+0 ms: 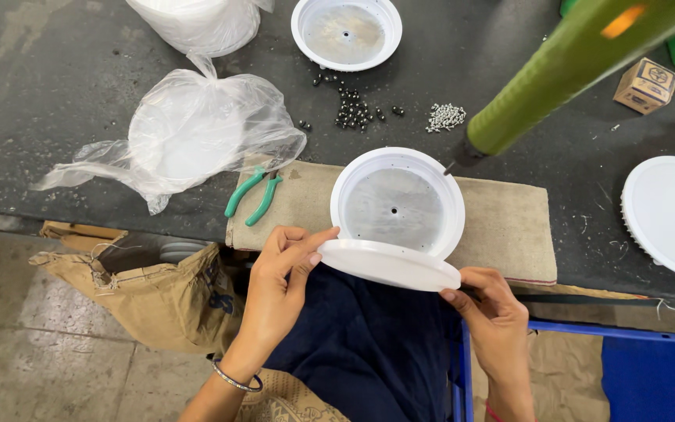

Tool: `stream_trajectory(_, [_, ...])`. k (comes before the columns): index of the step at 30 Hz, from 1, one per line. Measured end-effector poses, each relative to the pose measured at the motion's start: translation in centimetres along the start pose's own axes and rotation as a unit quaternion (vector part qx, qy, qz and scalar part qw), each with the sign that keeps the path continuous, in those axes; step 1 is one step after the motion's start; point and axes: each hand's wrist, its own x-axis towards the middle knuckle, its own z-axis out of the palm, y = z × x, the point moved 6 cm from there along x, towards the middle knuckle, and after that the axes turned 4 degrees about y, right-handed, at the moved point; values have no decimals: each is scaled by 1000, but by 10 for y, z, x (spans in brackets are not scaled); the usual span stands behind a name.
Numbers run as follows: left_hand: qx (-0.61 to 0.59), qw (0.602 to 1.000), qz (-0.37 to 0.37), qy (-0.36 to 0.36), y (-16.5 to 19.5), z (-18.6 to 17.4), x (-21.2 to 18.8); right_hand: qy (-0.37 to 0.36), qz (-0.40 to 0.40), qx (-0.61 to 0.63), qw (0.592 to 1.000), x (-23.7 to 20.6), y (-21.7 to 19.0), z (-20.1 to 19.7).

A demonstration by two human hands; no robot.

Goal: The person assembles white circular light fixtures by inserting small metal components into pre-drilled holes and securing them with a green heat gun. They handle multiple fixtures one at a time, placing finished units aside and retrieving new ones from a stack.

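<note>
Dark workbench [56, 94]: tan cloth pad [509, 227], green-handled pliers [253, 195], loose screws [445, 117], bagged discs [197, 133].

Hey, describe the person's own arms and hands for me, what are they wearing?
Both forearms are bare, with no sleeves or gloves in view. The left hand has a thin silvery bangle around its wrist. The right hand shows no rings; a small strip of red sits at its wrist by the frame's edge, too cut off to identify.

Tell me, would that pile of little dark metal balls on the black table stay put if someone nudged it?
Probably not. The little dark metal balls look round and smooth, so they would likely roll and scatter across the black table; several already lie apart from the heap. They seem hard to pinch singly, and probably heavy for their size if steel.
</note>
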Motion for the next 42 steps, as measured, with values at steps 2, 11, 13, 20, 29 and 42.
stream_trajectory(2, [-7,1000,-13,-3,-3,1,2,5,-6,-8,1000,2,1,1])
stream_trajectory(11, [-13,1000,-27,2,-12,4,8,29,47,26,998,12,3,9])
stream_trajectory(13, [-23,999,-39,5,-16,5,10,45,55,18,997,14,1,11])
stream_trajectory(20, [-29,999,30,-3,-31,21,36,55,39,-44,997,44,-9,18])
stream_trajectory(29, [-26,999,-3,-43,-61,46,77,45,24,-118,992,84,-15,20])
stream_trajectory(42, [51,997,3,-54,-52,54,87,44,16,-183,982,94,-19,24])
